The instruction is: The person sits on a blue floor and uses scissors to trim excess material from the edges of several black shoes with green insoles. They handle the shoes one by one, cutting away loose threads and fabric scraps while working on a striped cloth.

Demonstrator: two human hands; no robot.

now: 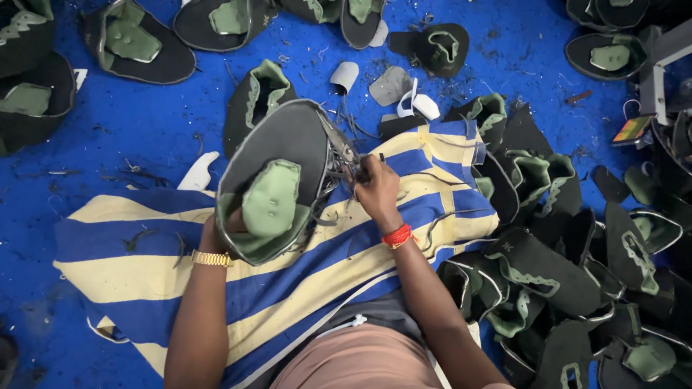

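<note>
Shoe upper (277, 180) being worked on over a striped cloth (303, 288).
Left hand (216, 234) is gripping its heel end; right hand (375, 189) is pinching its edge.

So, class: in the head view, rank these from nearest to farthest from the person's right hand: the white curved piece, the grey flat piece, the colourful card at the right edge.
From the right hand:
1. White curved piece, just above it.
2. Grey flat piece, slightly higher; nearly level with the first.
3. Colourful card, far right.
</note>
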